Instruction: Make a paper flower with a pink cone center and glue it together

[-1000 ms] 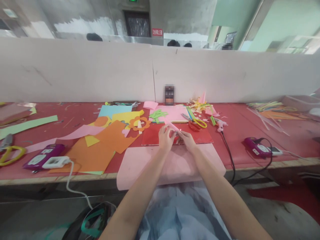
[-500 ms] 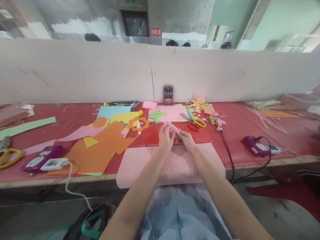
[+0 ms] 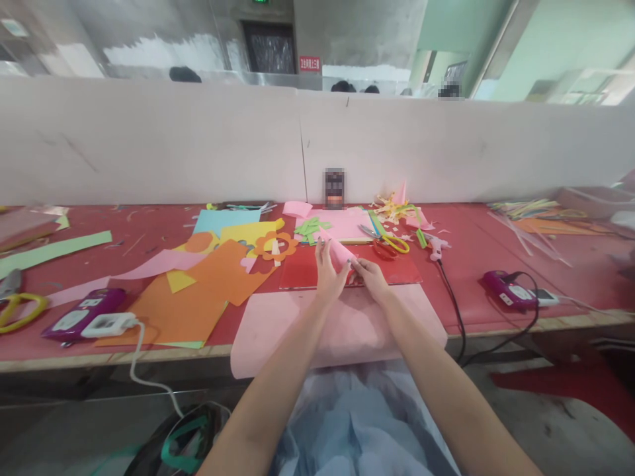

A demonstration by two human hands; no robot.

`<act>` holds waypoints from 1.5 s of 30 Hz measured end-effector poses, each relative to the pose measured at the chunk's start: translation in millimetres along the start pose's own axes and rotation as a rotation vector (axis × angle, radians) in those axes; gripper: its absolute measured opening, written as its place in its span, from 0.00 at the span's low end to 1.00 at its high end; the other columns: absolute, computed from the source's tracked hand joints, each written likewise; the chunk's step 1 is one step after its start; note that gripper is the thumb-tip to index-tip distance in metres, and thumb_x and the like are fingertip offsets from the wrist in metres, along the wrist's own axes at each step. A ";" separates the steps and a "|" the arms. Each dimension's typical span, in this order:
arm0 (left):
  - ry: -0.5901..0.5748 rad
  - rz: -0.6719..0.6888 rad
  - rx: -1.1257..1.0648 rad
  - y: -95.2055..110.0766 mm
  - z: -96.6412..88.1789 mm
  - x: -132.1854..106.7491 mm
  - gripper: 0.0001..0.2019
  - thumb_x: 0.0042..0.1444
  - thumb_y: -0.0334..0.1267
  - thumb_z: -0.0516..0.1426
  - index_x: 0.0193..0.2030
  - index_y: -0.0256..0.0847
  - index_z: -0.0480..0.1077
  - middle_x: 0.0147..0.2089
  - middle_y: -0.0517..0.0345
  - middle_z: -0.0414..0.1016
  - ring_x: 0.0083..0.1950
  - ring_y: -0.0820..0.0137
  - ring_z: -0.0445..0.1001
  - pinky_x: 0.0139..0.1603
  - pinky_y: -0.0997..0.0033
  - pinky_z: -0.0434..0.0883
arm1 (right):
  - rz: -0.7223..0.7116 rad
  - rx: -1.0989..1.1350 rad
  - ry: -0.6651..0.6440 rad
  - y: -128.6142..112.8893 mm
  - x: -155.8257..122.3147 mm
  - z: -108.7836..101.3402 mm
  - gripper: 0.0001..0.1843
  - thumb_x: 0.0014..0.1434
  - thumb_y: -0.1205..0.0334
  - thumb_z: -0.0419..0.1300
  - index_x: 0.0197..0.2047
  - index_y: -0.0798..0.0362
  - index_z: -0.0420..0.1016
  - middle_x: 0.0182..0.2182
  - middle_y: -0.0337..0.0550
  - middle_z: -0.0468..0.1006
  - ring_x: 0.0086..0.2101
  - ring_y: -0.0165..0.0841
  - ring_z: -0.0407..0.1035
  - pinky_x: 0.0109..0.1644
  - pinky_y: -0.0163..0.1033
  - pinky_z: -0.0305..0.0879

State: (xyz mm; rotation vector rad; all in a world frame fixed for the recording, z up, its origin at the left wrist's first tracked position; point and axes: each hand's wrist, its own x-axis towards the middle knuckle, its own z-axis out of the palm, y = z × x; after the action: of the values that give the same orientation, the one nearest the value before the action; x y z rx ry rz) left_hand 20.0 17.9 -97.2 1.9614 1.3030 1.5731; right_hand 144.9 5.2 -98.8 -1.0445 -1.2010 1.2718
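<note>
Head camera: my left hand (image 3: 328, 276) and right hand (image 3: 371, 277) meet over a red rectangular sheet (image 3: 302, 271), the fingers of both pinched shut on a small pink paper piece (image 3: 340, 253). Red-and-yellow-handled scissors (image 3: 391, 244) lie at two o'clock from it on the bench (image 3: 471, 264).

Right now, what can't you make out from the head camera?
Head view only:
Pink paper piece: its lower part is hidden behind the left hand and right hand, so its shape is unclear.
Right hand's grip: too small to tell whether it pinches the piece.
Small upright object at the partition: blurred out.
Yellow scissors: cut off by the left edge.
Red sheet: partly covered by the hands.
</note>
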 end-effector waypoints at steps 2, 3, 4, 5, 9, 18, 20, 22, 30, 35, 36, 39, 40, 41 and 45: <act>0.011 -0.030 -0.028 -3.3 2.8 -0.5 0.34 0.50 0.40 0.56 0.61 0.42 0.45 0.66 0.43 0.39 0.67 0.60 0.41 0.63 0.56 0.50 | 0.002 0.017 0.005 0.2 0.4 0.0 0.19 0.48 0.43 0.57 0.26 0.52 0.65 0.15 0.34 0.69 0.16 0.27 0.64 0.22 0.32 0.59; 0.009 -0.055 -0.054 -5.2 4.4 -0.9 0.35 0.50 0.40 0.56 0.62 0.42 0.43 0.65 0.43 0.40 0.66 0.60 0.43 0.62 0.57 0.52 | 0.004 0.028 0.008 0.4 0.8 0.0 0.19 0.47 0.43 0.58 0.26 0.52 0.65 0.15 0.34 0.69 0.16 0.27 0.63 0.22 0.32 0.58; -0.005 -0.085 -0.091 -7.0 6.0 -1.3 0.36 0.49 0.40 0.56 0.62 0.42 0.41 0.65 0.42 0.43 0.65 0.61 0.47 0.61 0.58 0.55 | 0.007 0.041 0.007 0.8 1.2 0.0 0.19 0.47 0.43 0.58 0.27 0.52 0.65 0.15 0.33 0.69 0.16 0.27 0.63 0.21 0.32 0.58; -0.031 -0.121 -0.133 -8.4 7.4 -1.6 0.37 0.50 0.40 0.56 0.62 0.43 0.39 0.64 0.42 0.46 0.64 0.62 0.52 0.60 0.60 0.57 | 0.007 0.053 0.006 1.3 1.7 -0.2 0.19 0.46 0.43 0.58 0.27 0.51 0.66 0.15 0.33 0.69 0.16 0.27 0.63 0.21 0.32 0.58; -0.148 -0.239 -0.247 -8.5 9.3 -1.4 0.36 0.51 0.41 0.55 0.62 0.42 0.39 0.57 0.44 0.61 0.56 0.66 0.64 0.54 0.63 0.64 | -0.010 0.086 -0.004 3.4 3.1 -1.1 0.20 0.46 0.42 0.58 0.28 0.51 0.65 0.15 0.33 0.69 0.16 0.27 0.64 0.21 0.32 0.59; -0.162 -0.301 -0.254 -3.2 5.7 2.0 0.23 0.52 0.46 0.53 0.54 0.41 0.57 0.52 0.49 0.68 0.51 0.67 0.69 0.48 0.68 0.67 | 0.009 0.115 -0.012 2.1 1.1 -0.3 0.19 0.46 0.44 0.59 0.28 0.52 0.65 0.16 0.33 0.69 0.16 0.26 0.64 0.21 0.31 0.59; -0.154 -0.287 -0.226 -3.3 4.4 1.3 0.24 0.52 0.46 0.53 0.54 0.41 0.57 0.51 0.49 0.69 0.50 0.67 0.69 0.47 0.68 0.68 | 0.012 0.132 -0.016 1.0 0.8 0.2 0.18 0.46 0.45 0.59 0.28 0.52 0.66 0.16 0.33 0.69 0.16 0.26 0.64 0.21 0.31 0.58; -0.152 -0.278 -0.184 -3.4 2.8 0.8 0.23 0.51 0.45 0.54 0.54 0.41 0.57 0.49 0.49 0.70 0.49 0.67 0.70 0.46 0.68 0.68 | 0.015 0.154 -0.019 -0.4 0.3 0.6 0.18 0.46 0.45 0.60 0.29 0.53 0.67 0.17 0.33 0.70 0.16 0.26 0.64 0.20 0.31 0.58; -0.147 -0.273 -0.099 -1.8 -0.2 0.8 0.25 0.51 0.45 0.54 0.54 0.40 0.58 0.48 0.48 0.71 0.47 0.65 0.71 0.43 0.67 0.68 | 0.020 0.155 -0.016 -1.2 -0.9 -0.1 0.17 0.45 0.47 0.61 0.28 0.54 0.67 0.15 0.33 0.69 0.16 0.25 0.64 0.21 0.30 0.58; -0.164 -0.214 -0.099 -0.2 0.4 -1.1 0.25 0.52 0.45 0.53 0.56 0.41 0.55 0.51 0.49 0.68 0.51 0.65 0.68 0.49 0.66 0.65 | 0.021 0.151 0.004 2.0 2.2 -0.7 0.17 0.43 0.48 0.63 0.27 0.53 0.68 0.15 0.33 0.70 0.16 0.26 0.64 0.21 0.30 0.59; -0.167 -0.209 -0.094 -0.3 0.7 -1.2 0.25 0.52 0.44 0.53 0.56 0.41 0.55 0.51 0.49 0.68 0.51 0.65 0.67 0.49 0.66 0.65 | 0.021 0.155 0.004 2.3 2.7 -0.8 0.17 0.43 0.48 0.63 0.27 0.53 0.68 0.15 0.33 0.70 0.16 0.26 0.64 0.21 0.30 0.59; -0.169 -0.181 -0.075 -1.0 1.5 -1.0 0.26 0.52 0.43 0.53 0.57 0.41 0.55 0.52 0.49 0.67 0.51 0.66 0.67 0.49 0.66 0.65 | 0.030 0.175 -0.003 3.1 3.8 -1.1 0.17 0.43 0.48 0.63 0.26 0.53 0.67 0.15 0.33 0.70 0.16 0.26 0.64 0.21 0.31 0.59; -0.167 -0.168 -0.064 -1.3 1.6 -0.8 0.26 0.51 0.43 0.54 0.57 0.41 0.54 0.51 0.49 0.67 0.51 0.66 0.68 0.48 0.67 0.66 | 0.034 0.181 -0.005 3.3 4.0 -1.2 0.17 0.43 0.48 0.63 0.25 0.53 0.67 0.15 0.33 0.70 0.16 0.26 0.64 0.21 0.31 0.59; -0.165 -0.157 -0.049 -1.7 1.6 -0.5 0.26 0.51 0.44 0.54 0.57 0.41 0.54 0.51 0.49 0.68 0.51 0.65 0.68 0.48 0.67 0.66 | 0.039 0.186 -0.006 3.5 4.1 -1.2 0.17 0.42 0.47 0.63 0.25 0.53 0.66 0.15 0.33 0.70 0.16 0.26 0.64 0.21 0.31 0.59; -0.171 -0.150 0.036 -3.3 1.0 0.2 0.27 0.51 0.45 0.54 0.57 0.39 0.54 0.49 0.47 0.69 0.48 0.63 0.70 0.44 0.66 0.68 | 0.051 0.199 -0.003 4.3 3.4 -1.3 0.18 0.42 0.47 0.64 0.24 0.53 0.65 0.15 0.33 0.70 0.15 0.25 0.63 0.19 0.30 0.57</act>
State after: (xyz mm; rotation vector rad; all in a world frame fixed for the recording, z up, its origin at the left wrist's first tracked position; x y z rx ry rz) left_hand 19.4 20.2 -99.8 1.9222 1.3816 1.2913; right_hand 145.4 9.0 -102.9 -0.9326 -1.0321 1.4013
